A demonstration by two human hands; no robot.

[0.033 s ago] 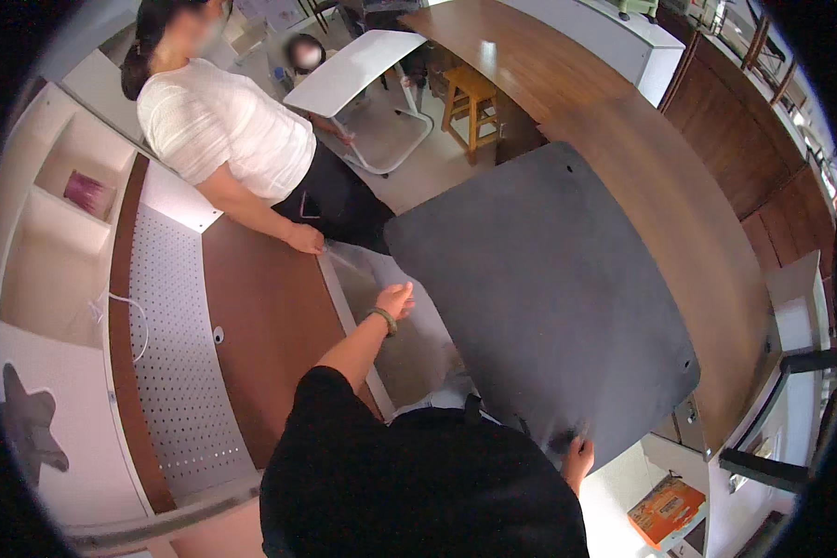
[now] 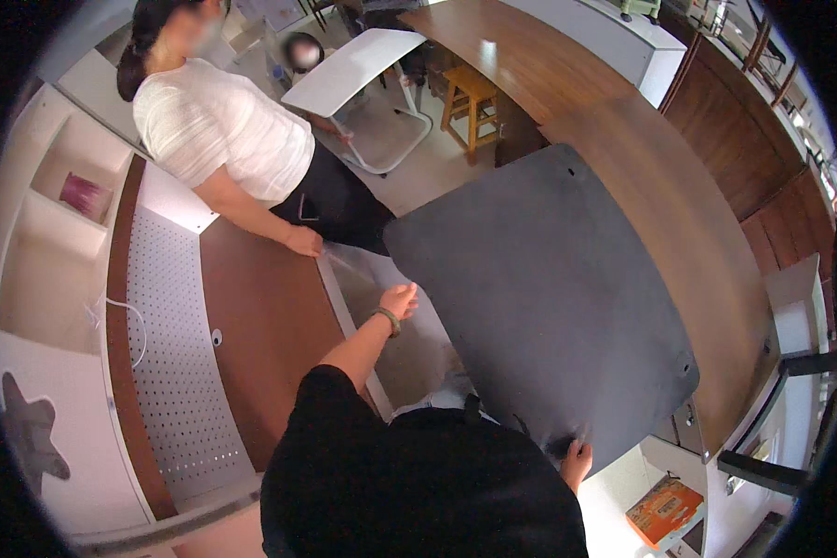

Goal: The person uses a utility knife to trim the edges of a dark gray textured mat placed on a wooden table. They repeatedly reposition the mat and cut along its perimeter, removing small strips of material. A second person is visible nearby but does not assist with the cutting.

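A large matt black board [image 2: 539,288] with rounded corners and small holes near its right-hand corners lies in front of me, tilted in view. My left hand [image 2: 399,300], with a bracelet at the wrist, is closed at the board's left edge; its fingertips are partly hidden. Along the near edge, my right hand [image 2: 577,458] has its fingers curled onto the board beside a dark patch. A person in a white top [image 2: 228,130] stands to the left, one hand [image 2: 303,241] on the rim of a brown desk [image 2: 265,325].
A long brown counter [image 2: 679,214] curves along the right, beside the board. Farther off stand a white side table [image 2: 358,65] and a wooden stool [image 2: 470,102]. White shelving [image 2: 56,251] and a perforated panel [image 2: 177,344] border the desk. An orange box [image 2: 665,511] sits low at right.
Almost nothing differs. My left hand sits slightly farther right, closer to the board's edge; the left-hand furniture has shifted a little leftward in view.
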